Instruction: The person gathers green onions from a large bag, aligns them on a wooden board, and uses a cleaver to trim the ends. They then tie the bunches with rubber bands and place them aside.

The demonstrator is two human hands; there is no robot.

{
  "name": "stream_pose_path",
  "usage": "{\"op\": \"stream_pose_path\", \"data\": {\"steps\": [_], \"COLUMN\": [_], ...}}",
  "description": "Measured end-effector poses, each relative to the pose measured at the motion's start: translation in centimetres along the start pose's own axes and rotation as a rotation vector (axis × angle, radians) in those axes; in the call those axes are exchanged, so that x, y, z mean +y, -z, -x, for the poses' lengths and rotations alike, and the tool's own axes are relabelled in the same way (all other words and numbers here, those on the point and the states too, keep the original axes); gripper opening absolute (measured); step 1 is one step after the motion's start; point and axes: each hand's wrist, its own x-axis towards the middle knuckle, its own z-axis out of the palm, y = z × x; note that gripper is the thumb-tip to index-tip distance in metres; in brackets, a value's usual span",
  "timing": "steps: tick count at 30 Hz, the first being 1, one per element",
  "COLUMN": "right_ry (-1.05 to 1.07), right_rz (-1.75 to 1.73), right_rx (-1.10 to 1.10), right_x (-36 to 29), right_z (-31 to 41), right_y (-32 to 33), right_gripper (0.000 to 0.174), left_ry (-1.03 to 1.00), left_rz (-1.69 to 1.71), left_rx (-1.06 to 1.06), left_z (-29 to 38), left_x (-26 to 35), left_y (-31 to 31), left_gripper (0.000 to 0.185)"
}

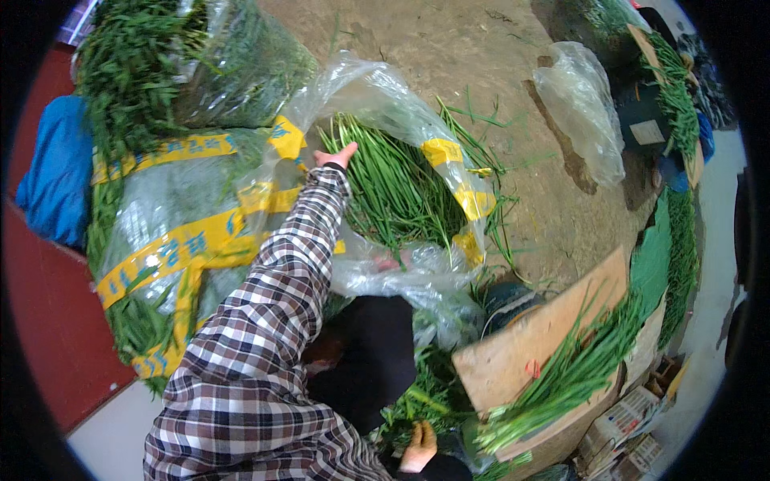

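My left hand (pixel 338 157), in a plaid sleeve with a dark cuff, reaches to the pale stem ends of long green leaves that look like garlic chives (pixel 391 180). Its thumb and a finger are spread; the other fingers are hard to see. The greens lie inside an opened clear plastic bag (pixel 385 84) with yellow printed bands. Low in the picture, my right hand (pixel 420 448) has loosely bent fingers beside loose greens (pixel 430 394), with no held object visible. A wooden board (pixel 541 324) to its right carries a bunch of similar greens (pixel 559 373).
Packed bags of greens (pixel 162 222) stand at left, beside a blue bundle (pixel 57 171). A crumpled clear plastic sheet (pixel 580 108) lies on the brown floor (pixel 475 54). Another board with greens (pixel 674 96) is at the far right. Plastic crates (pixel 619 421) sit lower right.
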Motion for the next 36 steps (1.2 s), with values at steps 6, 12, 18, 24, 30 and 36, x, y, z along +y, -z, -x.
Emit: {"op": "stream_pose_path", "data": {"steps": [6,12,18,24,30,36], "right_ry": [0.121,0.240,0.136,-0.343,0.062,0.182], "right_rz": [0.005,0.150,0.217,0.087,0.217,0.392], "right_rx": [-0.186,-0.161,-0.230,-0.323,-0.239,-0.321], "right_x": [8.1,5.8,-2.2,-5.9,-6.9,-14.7], "right_z": [-3.3,-6.0,-7.7,-8.9,-6.3,-3.9], "right_y": [-5.8,-6.0,-5.3,-5.0,-4.2,0.8], "right_gripper": [0.031,0.027,0.022,0.021,0.023,0.021], "left_ry": [0.166,0.143,0.173,0.132,0.201,-0.053], "left_rz": [0.021,-0.266,-0.300,-0.185,0.250,0.890], "left_rx": [0.052,0.070,0.158,0.157,0.176,0.107], "left_z": [-2.8,0.3,0.6,-2.6,-1.1,4.9], "left_x": [5.6,7.9,9.6,6.5,3.6,-0.2], "left_y": [-6.2,-12.7,-12.4,-11.9,-7.1,-5.8], "left_gripper": [0.146,0.137,0.131,0.094,0.089,0.078]}}
